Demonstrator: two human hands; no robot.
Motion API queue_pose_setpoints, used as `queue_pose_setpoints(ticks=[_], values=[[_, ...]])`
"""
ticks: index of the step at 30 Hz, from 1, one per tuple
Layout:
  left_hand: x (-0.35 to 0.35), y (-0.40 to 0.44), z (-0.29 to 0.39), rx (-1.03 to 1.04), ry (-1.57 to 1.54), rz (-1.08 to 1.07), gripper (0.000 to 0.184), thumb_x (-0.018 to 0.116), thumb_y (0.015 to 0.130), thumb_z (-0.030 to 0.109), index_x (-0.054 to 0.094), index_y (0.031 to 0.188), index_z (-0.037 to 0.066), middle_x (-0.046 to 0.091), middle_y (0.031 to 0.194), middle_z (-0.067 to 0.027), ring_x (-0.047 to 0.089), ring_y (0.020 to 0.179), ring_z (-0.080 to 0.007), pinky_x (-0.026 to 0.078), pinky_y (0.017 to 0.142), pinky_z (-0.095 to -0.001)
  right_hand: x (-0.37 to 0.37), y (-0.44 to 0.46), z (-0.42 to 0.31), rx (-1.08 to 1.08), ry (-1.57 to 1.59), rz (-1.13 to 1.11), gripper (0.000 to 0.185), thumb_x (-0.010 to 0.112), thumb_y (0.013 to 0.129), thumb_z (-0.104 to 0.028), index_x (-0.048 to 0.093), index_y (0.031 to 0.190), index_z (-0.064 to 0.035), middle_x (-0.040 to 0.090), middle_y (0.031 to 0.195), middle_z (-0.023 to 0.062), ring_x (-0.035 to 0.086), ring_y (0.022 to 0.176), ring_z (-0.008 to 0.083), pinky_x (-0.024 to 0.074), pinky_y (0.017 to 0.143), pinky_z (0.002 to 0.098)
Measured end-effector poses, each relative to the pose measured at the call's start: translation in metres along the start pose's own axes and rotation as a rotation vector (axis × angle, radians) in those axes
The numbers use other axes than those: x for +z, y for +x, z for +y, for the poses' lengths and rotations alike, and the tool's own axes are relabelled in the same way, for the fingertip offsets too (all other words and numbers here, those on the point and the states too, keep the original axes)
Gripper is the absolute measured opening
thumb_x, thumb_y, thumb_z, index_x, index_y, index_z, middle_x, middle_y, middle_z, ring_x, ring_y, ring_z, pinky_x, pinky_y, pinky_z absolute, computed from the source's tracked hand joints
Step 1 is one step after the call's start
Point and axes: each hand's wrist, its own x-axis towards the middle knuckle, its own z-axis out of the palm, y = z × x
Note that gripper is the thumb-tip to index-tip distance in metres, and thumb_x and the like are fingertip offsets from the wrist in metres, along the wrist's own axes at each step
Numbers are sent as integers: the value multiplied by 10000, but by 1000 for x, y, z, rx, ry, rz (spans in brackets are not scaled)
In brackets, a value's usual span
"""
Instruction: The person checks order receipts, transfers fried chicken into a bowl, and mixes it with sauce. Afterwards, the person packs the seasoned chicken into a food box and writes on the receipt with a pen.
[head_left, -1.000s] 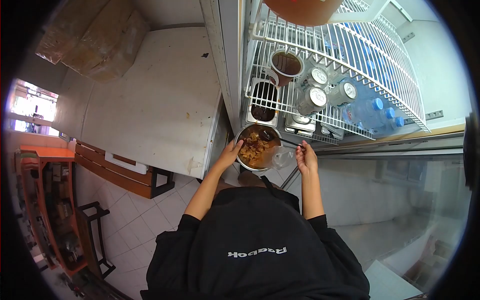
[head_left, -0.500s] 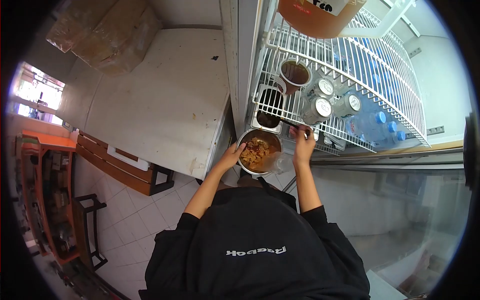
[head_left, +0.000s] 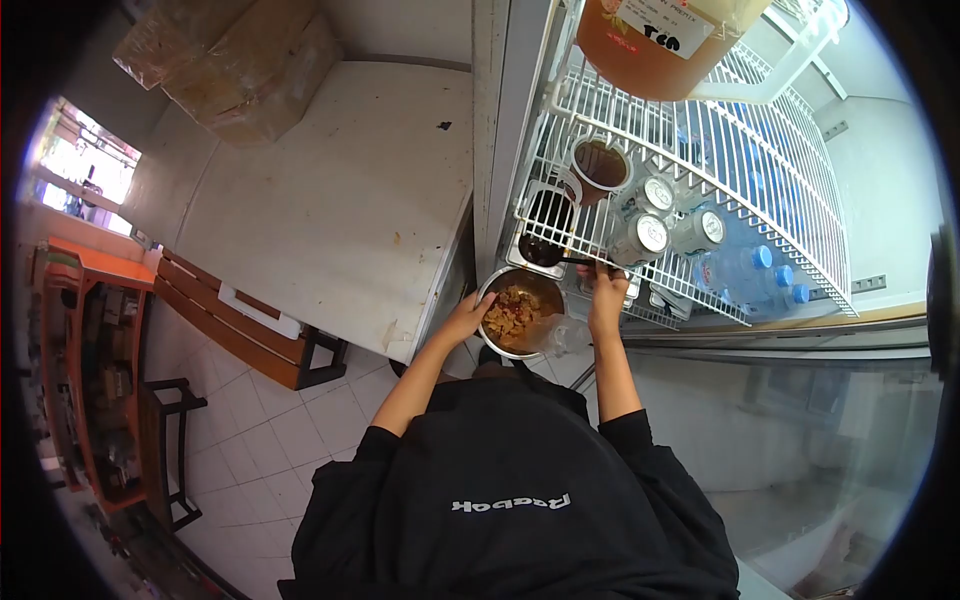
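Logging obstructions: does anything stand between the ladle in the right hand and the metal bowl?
Only the container's near rim appears to, between ladle and metal bowl; the clear plastic item is aside, at the bowl's right.

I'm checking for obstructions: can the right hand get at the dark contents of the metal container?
Probably yes: the right hand holds a dark utensil at the metal container, whose near end looks uncovered; the lower wire shelf crosses above the rest.
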Motion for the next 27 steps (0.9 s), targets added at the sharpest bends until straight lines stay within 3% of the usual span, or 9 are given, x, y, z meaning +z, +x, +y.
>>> queue_pose_setpoints(ticks=[3,6,9,12,15,18,22,27], values=[[0,3,-5,9,17,19,535,419,952,455,455,1305,55,579,1182,-130,526,1105,-209,382,947,-307,-13,-3,8,76,236,71,202,523,934,-148,527,1012,37,623,888,123,643,731,211,513,659,283],[2,11,-18,89,-19,52,564,429,946,477,513,1170,-33,595,1078,-111,531,1010,-177,413,895,-291,-20,-7,14,162,381,135,214,506,939,-130,504,1040,59,603,924,137,643,760,235,518,655,293],[0,10,-17,90,-10,37,546,419,956,458,515,1168,-36,595,1081,-103,527,1014,-172,411,898,-290,-20,-11,8,224,470,190,229,498,941,-125,490,1052,75,591,932,155,646,797,264,534,676,309],[0,10,-19,67,2,39,534,420,959,445,509,1194,-27,595,1084,-98,525,1012,-163,413,895,-287,-22,-13,4,271,543,230,246,500,938,-116,476,1075,86,580,942,164,645,822,284,547,706,322],[0,14,-27,50,10,27,548,415,947,474,467,1298,57,583,1176,-144,534,1096,-230,387,943,-314,-34,-16,3,316,580,235,263,509,932,-107,461,1101,90,570,964,169,637,859,297,549,738,333],[1,15,-30,23,-12,29,544,417,947,470,481,1283,47,592,1160,-144,542,1083,-232,392,936,-311,-47,-30,-7,375,618,150,265,516,921,-83,446,1126,70,566,959,161,622,852,281,537,764,346],[1,12,-26,32,-40,22,541,418,948,465,486,1273,37,596,1152,-146,545,1079,-235,393,934,-310,-49,-54,-15,307,465,72,277,478,918,-60,422,1169,42,585,913,146,595,742,222,510,739,317],[1,15,-35,55,-14,53,535,421,949,461,497,1256,30,602,1140,-146,548,1071,-233,395,931,-310,-49,-64,-8,203,240,0,315,438,934,-74,360,1217,40,594,890,134,585,715,185,492,700,291]])
